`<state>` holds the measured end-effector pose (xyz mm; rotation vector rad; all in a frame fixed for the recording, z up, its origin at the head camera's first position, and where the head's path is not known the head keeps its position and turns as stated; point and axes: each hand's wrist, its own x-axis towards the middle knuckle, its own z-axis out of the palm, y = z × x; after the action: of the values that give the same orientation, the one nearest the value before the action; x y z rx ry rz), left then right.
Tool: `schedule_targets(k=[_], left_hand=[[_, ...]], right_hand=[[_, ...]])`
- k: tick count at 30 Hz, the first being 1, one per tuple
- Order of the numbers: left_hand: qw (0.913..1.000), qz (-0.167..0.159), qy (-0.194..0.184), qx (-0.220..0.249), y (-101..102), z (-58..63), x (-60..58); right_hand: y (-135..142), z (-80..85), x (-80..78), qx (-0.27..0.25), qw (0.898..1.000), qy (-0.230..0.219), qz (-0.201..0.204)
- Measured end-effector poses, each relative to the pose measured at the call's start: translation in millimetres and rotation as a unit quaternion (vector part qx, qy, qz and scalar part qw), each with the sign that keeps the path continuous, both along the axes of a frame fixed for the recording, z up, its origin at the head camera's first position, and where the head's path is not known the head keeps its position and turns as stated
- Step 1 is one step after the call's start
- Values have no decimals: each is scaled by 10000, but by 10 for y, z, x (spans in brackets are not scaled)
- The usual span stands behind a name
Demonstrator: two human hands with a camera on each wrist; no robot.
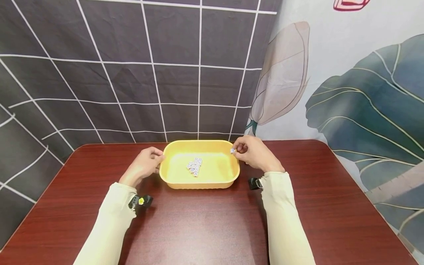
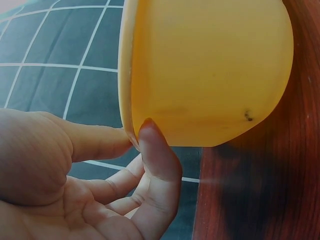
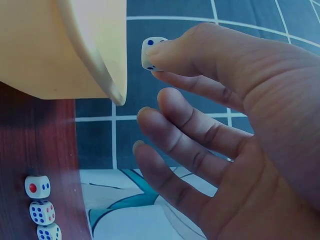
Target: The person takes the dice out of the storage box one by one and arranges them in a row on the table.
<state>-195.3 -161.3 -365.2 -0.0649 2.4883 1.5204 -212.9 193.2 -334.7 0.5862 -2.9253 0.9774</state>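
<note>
Pinched a blue-pipped die (image 1: 232, 151) between thumb and forefinger of the right hand (image 1: 255, 151), leaving other fingers loosely bent; with the left hand (image 1: 144, 163), pinched the opposite end of the yellow plastic tub (image 1: 198, 185). Likely risked dropping the die outside the rim through too slight a fingertip hold. Noted smooth, round-cornered heaped dice (image 1: 195, 167) inside, left of the right hand; nearer its fingers, three loose dice (image 3: 42, 213) on glossy wood-grain tabletop (image 1: 205, 224)

The yellow basin (image 1: 216, 167) looks like smooth, softly shining plastic; the dice (image 1: 194, 166) inside it, smooth plastic; the table (image 1: 198, 221) beneath it, glossy wood grain; the gridded backdrop (image 1: 175, 84) behind it, matt, faintly creased cloth
</note>
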Motion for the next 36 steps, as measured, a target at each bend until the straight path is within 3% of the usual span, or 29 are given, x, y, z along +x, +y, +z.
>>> schedule_targets(k=[6, 21, 36], left_hand=[[10000, -31, 43, 39, -3, -8, -6], [10000, -28, 59, 3, -3, -12, -7], [10000, -21, 59, -34, -1, -6, -7]], right_hand=[[57, 10, 12, -229, 9993, -269, -80], [218, 6, -7, -37, 9998, 34, -199], [275, -19, -18, 48, 9995, 51, -309]])
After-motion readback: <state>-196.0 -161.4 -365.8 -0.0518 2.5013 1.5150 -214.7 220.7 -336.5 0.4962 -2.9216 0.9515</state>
